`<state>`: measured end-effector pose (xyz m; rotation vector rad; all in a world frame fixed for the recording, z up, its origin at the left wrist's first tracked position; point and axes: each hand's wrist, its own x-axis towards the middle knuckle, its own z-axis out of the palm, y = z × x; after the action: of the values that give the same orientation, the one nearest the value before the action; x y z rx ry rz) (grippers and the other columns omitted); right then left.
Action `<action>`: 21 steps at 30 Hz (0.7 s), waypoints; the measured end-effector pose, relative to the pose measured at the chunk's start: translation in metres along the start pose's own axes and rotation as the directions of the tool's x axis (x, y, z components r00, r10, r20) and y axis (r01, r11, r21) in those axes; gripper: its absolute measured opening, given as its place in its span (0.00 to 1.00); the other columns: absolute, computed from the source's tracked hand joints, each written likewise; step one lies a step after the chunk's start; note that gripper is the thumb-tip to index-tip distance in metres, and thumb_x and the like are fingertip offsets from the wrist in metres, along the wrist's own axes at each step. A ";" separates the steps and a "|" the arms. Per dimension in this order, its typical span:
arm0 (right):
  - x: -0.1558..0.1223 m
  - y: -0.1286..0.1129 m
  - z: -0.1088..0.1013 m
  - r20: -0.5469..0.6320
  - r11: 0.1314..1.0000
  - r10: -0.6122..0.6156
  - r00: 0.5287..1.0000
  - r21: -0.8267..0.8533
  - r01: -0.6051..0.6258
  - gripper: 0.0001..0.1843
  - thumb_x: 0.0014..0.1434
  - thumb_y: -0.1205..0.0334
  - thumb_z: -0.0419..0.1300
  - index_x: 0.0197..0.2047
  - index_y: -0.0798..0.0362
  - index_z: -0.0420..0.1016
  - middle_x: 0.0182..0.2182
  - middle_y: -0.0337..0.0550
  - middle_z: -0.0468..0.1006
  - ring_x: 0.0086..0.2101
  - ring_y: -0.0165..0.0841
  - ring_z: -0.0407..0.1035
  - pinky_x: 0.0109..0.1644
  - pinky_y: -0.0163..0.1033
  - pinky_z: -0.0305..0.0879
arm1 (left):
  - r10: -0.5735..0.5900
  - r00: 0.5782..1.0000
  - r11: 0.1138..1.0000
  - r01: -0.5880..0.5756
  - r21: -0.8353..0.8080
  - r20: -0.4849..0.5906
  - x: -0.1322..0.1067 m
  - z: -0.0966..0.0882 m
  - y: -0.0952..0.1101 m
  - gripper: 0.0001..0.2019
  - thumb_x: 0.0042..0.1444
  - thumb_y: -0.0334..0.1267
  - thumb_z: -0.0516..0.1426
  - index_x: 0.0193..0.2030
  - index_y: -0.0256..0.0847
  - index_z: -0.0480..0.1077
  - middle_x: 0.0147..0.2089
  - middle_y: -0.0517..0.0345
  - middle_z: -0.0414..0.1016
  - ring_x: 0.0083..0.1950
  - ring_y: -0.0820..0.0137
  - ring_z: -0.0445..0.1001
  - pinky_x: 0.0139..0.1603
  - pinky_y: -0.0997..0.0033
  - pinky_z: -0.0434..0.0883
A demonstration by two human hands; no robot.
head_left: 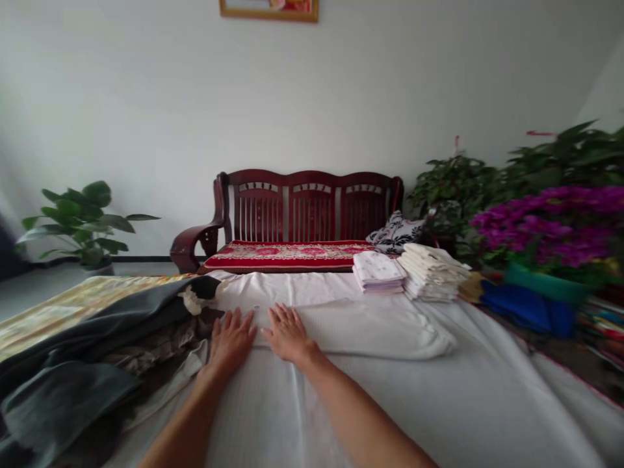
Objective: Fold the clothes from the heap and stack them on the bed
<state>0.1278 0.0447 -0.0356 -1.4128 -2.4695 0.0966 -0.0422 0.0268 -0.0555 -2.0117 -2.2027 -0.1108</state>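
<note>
A long white garment (370, 325) lies folded into a strip across the white sheet (390, 403). My left hand (231, 341) rests flat at the strip's left end, fingers spread. Beside it, my right hand (286, 333) presses flat on the same cloth with its fingers apart. Neither hand grasps anything. The garment's right end is rounded and slightly bunched. Close to my left hand is a heap of dark grey clothes (146, 312), with a crumpled brownish piece (158, 344) among them.
Folded stacks stand at the back right: a patterned pale one (379, 272) and a cream one (431, 270). Blue cloth (526, 307) and purple flowers in a green pot (546, 283) are farther right. A wooden bench (312, 208) stands behind; a yellow patterned cloth (53, 312) lies left.
</note>
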 end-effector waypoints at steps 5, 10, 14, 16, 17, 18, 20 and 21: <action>-0.032 0.061 -0.013 -0.054 0.994 0.086 0.995 -0.068 -0.090 0.34 0.71 0.49 0.36 0.72 0.57 0.57 0.71 0.44 0.58 0.70 0.40 0.50 0.72 0.52 0.43 | 0.014 1.000 0.998 -0.014 0.057 0.002 0.002 0.005 -0.001 0.27 0.71 0.47 0.41 0.74 0.47 0.57 0.76 0.44 0.55 0.76 0.49 0.52 0.73 0.44 0.48; -0.084 0.156 -0.045 -0.035 0.934 0.224 0.974 -0.277 -0.225 0.31 0.70 0.52 0.41 0.71 0.53 0.61 0.71 0.46 0.59 0.69 0.39 0.52 0.73 0.50 0.43 | -0.002 1.000 0.998 0.003 0.056 -0.001 0.001 0.004 0.000 0.27 0.71 0.47 0.42 0.74 0.49 0.57 0.76 0.46 0.55 0.76 0.52 0.51 0.73 0.46 0.47; -0.124 0.230 -0.072 -0.029 0.842 0.348 0.937 -0.431 -0.326 0.30 0.71 0.54 0.42 0.71 0.53 0.61 0.70 0.47 0.62 0.69 0.41 0.53 0.74 0.53 0.38 | -0.007 1.000 1.000 0.007 0.022 0.001 0.001 0.002 0.000 0.26 0.71 0.46 0.43 0.73 0.49 0.58 0.76 0.46 0.55 0.76 0.51 0.51 0.73 0.44 0.48; -0.139 0.255 -0.086 -0.044 0.805 0.409 0.911 -0.452 -0.383 0.28 0.70 0.55 0.44 0.69 0.54 0.65 0.67 0.52 0.67 0.67 0.46 0.56 0.73 0.58 0.38 | -0.002 1.000 1.000 0.002 0.013 -0.005 0.001 0.002 0.000 0.26 0.71 0.46 0.43 0.73 0.49 0.58 0.76 0.45 0.55 0.76 0.50 0.52 0.72 0.43 0.48; -0.145 0.264 -0.092 -0.053 0.790 0.428 0.902 -0.463 -0.402 0.27 0.70 0.55 0.45 0.67 0.53 0.67 0.66 0.51 0.68 0.67 0.46 0.56 0.72 0.58 0.38 | 0.000 1.000 1.000 0.000 0.010 -0.009 0.001 0.003 0.000 0.26 0.71 0.46 0.43 0.73 0.48 0.58 0.76 0.44 0.55 0.76 0.49 0.52 0.72 0.43 0.48; -0.150 0.270 -0.098 -0.071 0.769 0.452 0.889 -0.474 -0.429 0.26 0.69 0.55 0.46 0.66 0.52 0.68 0.66 0.51 0.68 0.67 0.46 0.56 0.72 0.58 0.40 | 0.002 1.000 1.000 -0.002 0.007 -0.015 0.002 0.004 -0.001 0.26 0.71 0.45 0.44 0.73 0.48 0.59 0.75 0.44 0.55 0.76 0.49 0.53 0.72 0.42 0.48; -0.158 0.275 -0.108 -0.142 0.706 0.521 0.842 -0.483 -0.518 0.26 0.68 0.55 0.48 0.65 0.52 0.69 0.65 0.52 0.69 0.65 0.47 0.59 0.69 0.55 0.48 | 0.004 0.999 1.000 -0.004 0.007 -0.037 0.003 0.008 -0.002 0.26 0.70 0.45 0.45 0.73 0.47 0.59 0.75 0.43 0.56 0.75 0.48 0.53 0.72 0.42 0.48; -0.162 0.276 -0.112 -0.194 0.664 0.561 0.804 -0.474 -0.578 0.26 0.68 0.54 0.48 0.65 0.54 0.68 0.64 0.55 0.69 0.63 0.48 0.61 0.66 0.54 0.54 | 0.004 0.999 1.000 -0.004 0.011 -0.050 0.003 0.010 -0.002 0.26 0.70 0.45 0.45 0.73 0.47 0.59 0.75 0.43 0.56 0.75 0.48 0.54 0.72 0.42 0.48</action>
<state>0.4659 0.0394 -0.0197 -2.3626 -1.9894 -0.4966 -0.0450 0.0311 -0.0650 -1.9852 -2.1641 -0.1468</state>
